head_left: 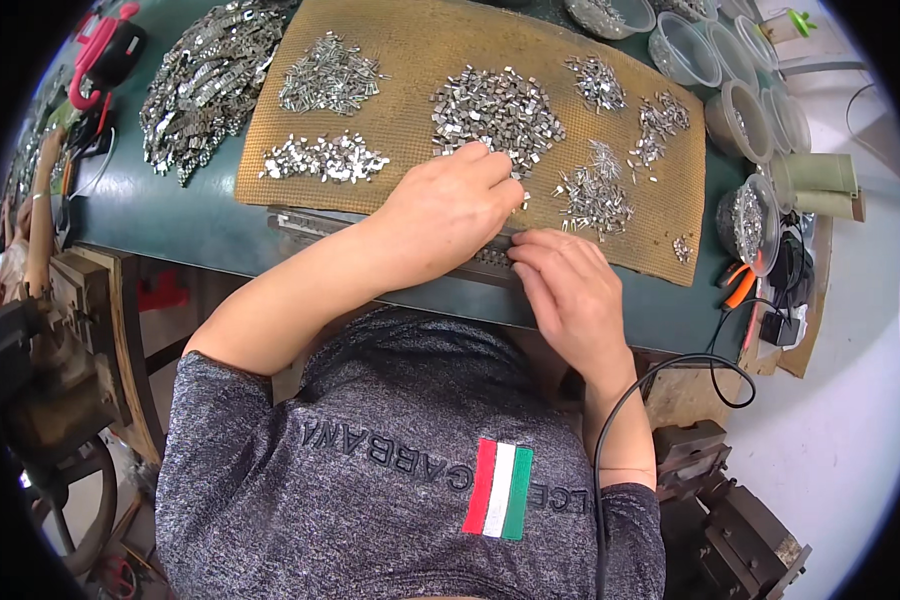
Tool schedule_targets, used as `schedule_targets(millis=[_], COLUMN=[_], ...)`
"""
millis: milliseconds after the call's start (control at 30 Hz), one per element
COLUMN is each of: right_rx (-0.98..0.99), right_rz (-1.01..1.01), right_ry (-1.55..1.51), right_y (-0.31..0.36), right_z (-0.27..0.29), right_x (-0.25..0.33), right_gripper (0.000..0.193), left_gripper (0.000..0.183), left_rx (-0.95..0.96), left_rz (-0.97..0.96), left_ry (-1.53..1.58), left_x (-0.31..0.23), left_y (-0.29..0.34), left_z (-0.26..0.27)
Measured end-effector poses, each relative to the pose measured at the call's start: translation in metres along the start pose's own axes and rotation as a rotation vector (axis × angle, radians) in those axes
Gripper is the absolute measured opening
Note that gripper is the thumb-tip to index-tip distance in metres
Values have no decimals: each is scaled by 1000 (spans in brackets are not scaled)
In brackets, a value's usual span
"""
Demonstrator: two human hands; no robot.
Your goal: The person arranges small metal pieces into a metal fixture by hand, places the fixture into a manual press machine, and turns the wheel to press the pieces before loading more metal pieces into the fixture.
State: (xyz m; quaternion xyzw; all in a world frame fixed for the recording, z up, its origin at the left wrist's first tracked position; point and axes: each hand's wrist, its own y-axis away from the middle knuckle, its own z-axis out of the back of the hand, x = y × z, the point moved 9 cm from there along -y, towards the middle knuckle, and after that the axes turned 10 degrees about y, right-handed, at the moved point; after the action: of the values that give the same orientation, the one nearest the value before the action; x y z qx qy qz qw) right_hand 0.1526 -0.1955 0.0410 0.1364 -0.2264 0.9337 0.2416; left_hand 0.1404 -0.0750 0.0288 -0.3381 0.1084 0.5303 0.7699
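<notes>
My left hand (454, 208) reaches across to the near edge of the middle pile of small shiny metal pieces (495, 112). Its fingers are bent and pinched together; whatever is between them is hidden. Just below it, a long narrow metal bar (315, 222) lies along the front edge of the mat, partly covered by my left wrist. Rows of small metal bits show on the bar near my right hand (575, 292). That hand's fingers are pressed together and bent over the bar's right part, with the thumb on the near side.
A tan textured mat (400, 30) carries several more piles of small metal parts. Linked metal strips (210, 75) are heaped left. Clear plastic tubs (740, 120) line the right edge, near orange-handled pliers (740, 288). A black cable (660, 362) loops beside my right arm. Another person's arm (40, 225) shows far left.
</notes>
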Motion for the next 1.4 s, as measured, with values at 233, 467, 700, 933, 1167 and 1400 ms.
schedule_targets(millis=[233,467,700,933,1167,1400], right_rx=[-69,-25,-9,51,35,-27], right_rz=[-105,-60,-28,80,84,-60], right_ry=[137,286,274,52,47,131], right_y=[-17,-29,-26,-7,-2,-25], right_z=[-4,-14,-10,-6,-8,-13], right_x=[-25,-25,-24,2,13,-12], right_gripper=[13,12,9,19,19,17], left_gripper=[12,13,13,11,12,12], left_rx=[26,4,-12,-66,-61,-12], left_rz=[26,81,45,186,282,260], left_ry=[58,176,97,371,425,449], left_x=[3,11,5,22,21,9], left_y=[-2,-2,-5,2,20,28], left_z=[0,6,0,18,31,22])
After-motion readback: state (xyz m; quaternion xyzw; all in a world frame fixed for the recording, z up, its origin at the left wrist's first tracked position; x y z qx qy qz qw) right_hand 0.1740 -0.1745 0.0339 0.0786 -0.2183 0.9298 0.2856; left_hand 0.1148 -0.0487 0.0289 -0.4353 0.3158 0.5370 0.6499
